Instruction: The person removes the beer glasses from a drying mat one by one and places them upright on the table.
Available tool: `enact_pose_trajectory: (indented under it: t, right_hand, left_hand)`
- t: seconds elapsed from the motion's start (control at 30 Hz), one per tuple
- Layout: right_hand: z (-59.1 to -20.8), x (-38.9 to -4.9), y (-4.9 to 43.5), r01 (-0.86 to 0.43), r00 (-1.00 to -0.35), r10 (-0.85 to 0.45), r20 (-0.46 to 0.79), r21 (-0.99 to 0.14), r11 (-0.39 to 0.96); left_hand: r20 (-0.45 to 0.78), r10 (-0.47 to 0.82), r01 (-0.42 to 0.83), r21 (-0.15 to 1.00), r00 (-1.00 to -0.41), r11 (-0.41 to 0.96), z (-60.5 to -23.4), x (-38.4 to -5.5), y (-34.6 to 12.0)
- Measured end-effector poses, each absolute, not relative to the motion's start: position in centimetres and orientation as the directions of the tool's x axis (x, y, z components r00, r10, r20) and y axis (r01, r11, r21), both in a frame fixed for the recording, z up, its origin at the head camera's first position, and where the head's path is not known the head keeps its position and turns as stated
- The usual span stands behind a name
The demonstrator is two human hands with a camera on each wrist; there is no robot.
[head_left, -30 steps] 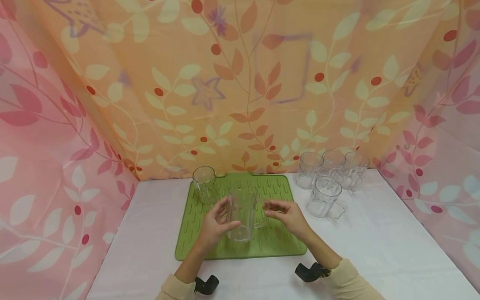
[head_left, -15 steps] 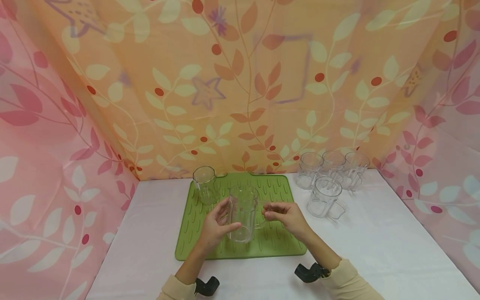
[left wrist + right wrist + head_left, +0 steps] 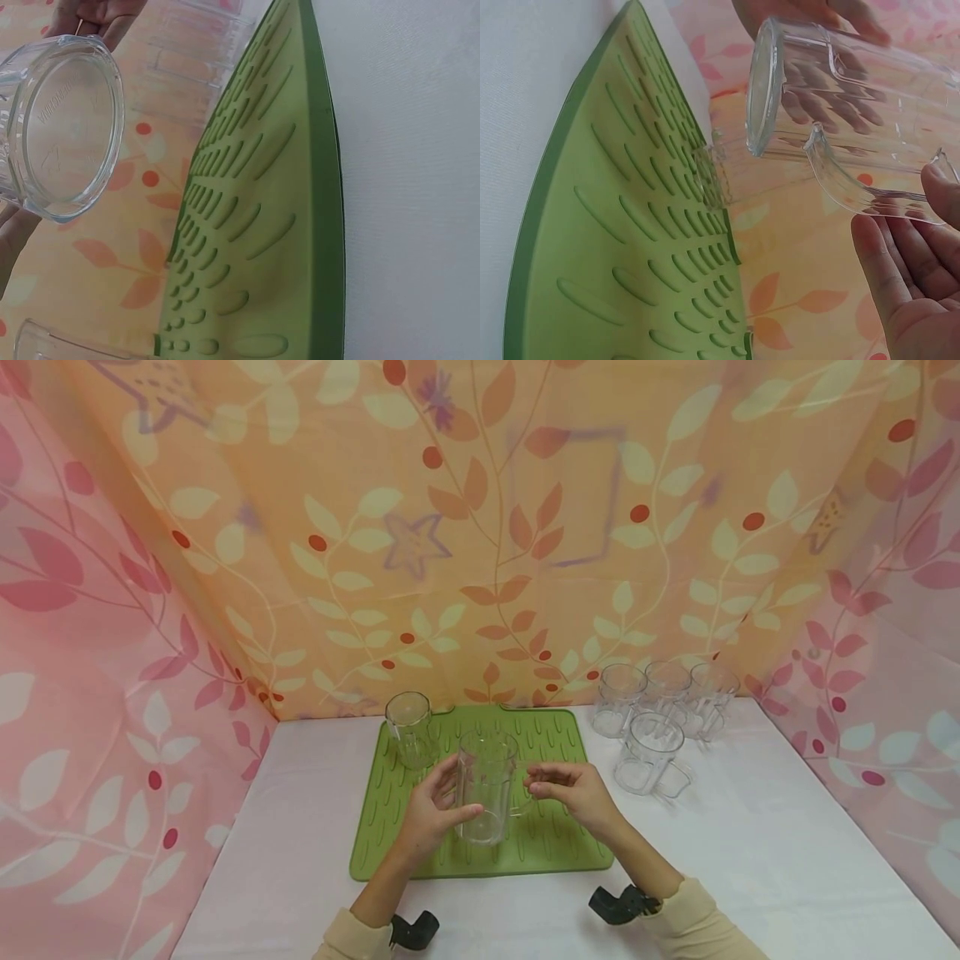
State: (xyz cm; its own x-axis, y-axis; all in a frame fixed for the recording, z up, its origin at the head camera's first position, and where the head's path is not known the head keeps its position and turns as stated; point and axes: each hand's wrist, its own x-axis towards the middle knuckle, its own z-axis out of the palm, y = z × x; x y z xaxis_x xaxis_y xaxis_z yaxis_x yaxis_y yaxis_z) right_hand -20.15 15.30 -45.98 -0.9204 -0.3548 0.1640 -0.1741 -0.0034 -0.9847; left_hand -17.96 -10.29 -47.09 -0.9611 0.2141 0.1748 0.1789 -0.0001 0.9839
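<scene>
A clear glass mug (image 3: 483, 789) is held above the green mat (image 3: 570, 852), its base facing the left wrist camera. My left hand (image 3: 429, 810) grips its body, thumb in front and fingers behind the glass. On the other side my right hand (image 3: 572, 789) pinches the mug's handle (image 3: 881, 199) between thumb and fingers. The right wrist view shows the mug's base apart from the mat, with the left-hand fingers visible through the glass. A second glass mug (image 3: 411, 735) stands on the mat's back left corner.
Several more clear glass mugs stand at the back right of the white table (image 3: 750, 860); the nearest mug (image 3: 648, 756) has its handle towards the right. Patterned orange cloth (image 3: 480, 527) hangs behind the table, with pink cloth (image 3: 90, 693) at the sides.
The mug and both hands stay almost in place. My right-hand fingers have closed slightly nearer the handle since a second ago.
</scene>
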Motion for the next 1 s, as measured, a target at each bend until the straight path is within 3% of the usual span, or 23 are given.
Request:
enact_pose_trajectory:
  t: [1.0]
  right_hand:
    - [-45.72, -19.85, 15.39, -0.136, -0.932, -0.339, 0.132, -0.991, -0.011]
  left_hand:
    - [0.203, 0.242, 0.205, 0.979, -0.949, -0.019, -47.06, -17.80, -10.06]
